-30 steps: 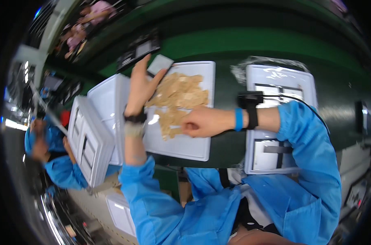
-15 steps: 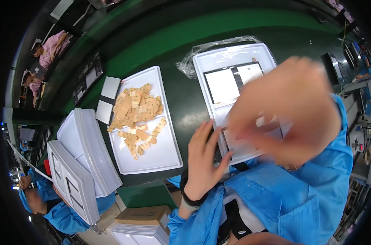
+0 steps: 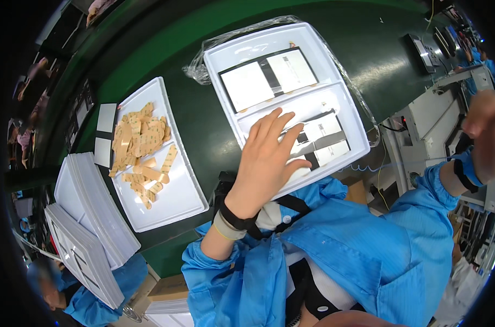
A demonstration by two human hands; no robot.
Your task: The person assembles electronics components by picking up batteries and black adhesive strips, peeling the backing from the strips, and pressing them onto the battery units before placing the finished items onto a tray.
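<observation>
My left hand (image 3: 266, 158), with fingers spread, hovers over or rests on the near compartment of a white two-part plastic tray (image 3: 355, 117); I cannot tell whether it touches. Under and beside its fingers lies a flat white-and-black rectangular pack (image 3: 326, 129), partly hidden by the hand. A similar flat pack (image 3: 293, 71), white with a black middle band, lies in the far compartment. Out at the far right, away from the tray, my right hand (image 3: 484, 128) is raised and blurred. Its fingers are smeared, and nothing in it can be made out.
To the left, another white tray (image 3: 187, 203) holds a heap of tan peeled strips (image 3: 141, 136). A white-and-black pack (image 3: 104, 133) leans by its edge. Stacked white trays (image 3: 103, 207) stand further left, near a person in blue. Clear plastic film (image 3: 201, 73) surrounds the main tray.
My right hand has swung from over the main tray out to the far right. My left hand has moved from the tray's edge in over the near pack. The whole view has shifted.
</observation>
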